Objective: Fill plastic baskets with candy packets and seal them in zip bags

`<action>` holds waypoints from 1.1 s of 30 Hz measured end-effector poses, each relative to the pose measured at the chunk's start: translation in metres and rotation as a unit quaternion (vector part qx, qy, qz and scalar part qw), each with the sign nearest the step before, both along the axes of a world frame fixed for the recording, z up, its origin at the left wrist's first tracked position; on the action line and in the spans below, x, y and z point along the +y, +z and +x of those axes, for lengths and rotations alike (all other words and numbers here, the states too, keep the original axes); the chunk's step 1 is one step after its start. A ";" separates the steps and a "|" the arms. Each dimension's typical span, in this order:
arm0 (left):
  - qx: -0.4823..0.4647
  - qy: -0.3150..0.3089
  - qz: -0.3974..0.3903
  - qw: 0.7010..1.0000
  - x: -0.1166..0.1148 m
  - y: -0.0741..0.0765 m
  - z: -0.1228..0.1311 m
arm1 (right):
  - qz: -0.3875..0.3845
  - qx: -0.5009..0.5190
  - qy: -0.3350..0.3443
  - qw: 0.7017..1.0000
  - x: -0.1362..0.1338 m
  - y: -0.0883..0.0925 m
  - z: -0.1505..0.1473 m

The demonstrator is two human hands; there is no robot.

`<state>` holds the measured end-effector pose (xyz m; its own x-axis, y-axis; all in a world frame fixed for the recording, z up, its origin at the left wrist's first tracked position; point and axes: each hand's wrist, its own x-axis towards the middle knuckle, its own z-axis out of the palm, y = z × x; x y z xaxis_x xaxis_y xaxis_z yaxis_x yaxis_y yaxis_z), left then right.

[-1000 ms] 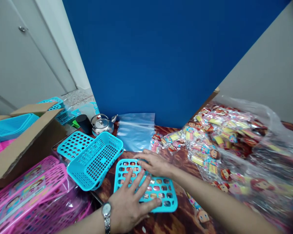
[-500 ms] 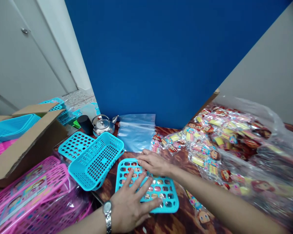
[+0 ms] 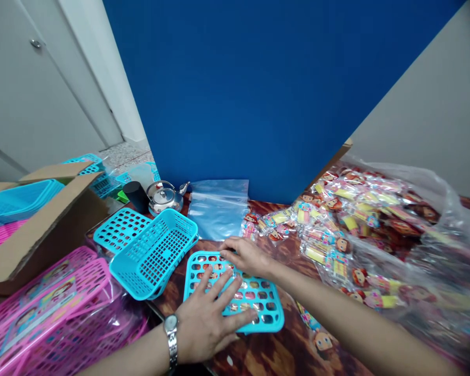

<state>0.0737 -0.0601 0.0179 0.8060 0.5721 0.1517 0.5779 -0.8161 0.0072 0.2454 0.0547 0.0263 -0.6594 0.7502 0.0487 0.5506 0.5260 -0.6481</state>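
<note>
A blue plastic lid (image 3: 254, 308) with rows of oval holes lies in front of me, and small wrapped items show through its holes. The basket under it is mostly hidden. My left hand (image 3: 213, 318), with a watch on the wrist, rests flat on the lid's near left part, fingers spread. Across the far edge, my right hand (image 3: 248, 256) has its fingers bent together at the lid's rim. To the left stand nested empty blue baskets (image 3: 156, 256), next to another perforated blue lid (image 3: 121, 230).
A clear plastic bag (image 3: 219, 209) lies beyond the lid, beside a toy kettle (image 3: 164, 197) and a black cylinder (image 3: 136, 196). Wrapped doll-figure packs (image 3: 321, 235) spill at right. Pink baskets (image 3: 62, 313) and a cardboard box (image 3: 43, 230) crowd the left; a blue panel (image 3: 235, 104) rises behind.
My hands stay on the lid with only slight shifts. The right fingers have bent a little more at the far rim. The whole view has shifted slightly.
</note>
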 end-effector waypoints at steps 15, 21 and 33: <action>-0.008 -0.018 -0.030 0.999 0.002 -0.001 0.002 | -0.146 0.032 0.038 0.988 0.015 -0.004 -0.001; 0.020 -0.028 -0.047 0.998 0.002 0.000 0.004 | -0.089 -0.003 0.027 0.996 0.010 0.000 0.000; 0.037 -0.037 -0.118 0.992 0.014 0.004 0.006 | -0.047 -0.043 0.029 0.998 0.011 -0.003 -0.002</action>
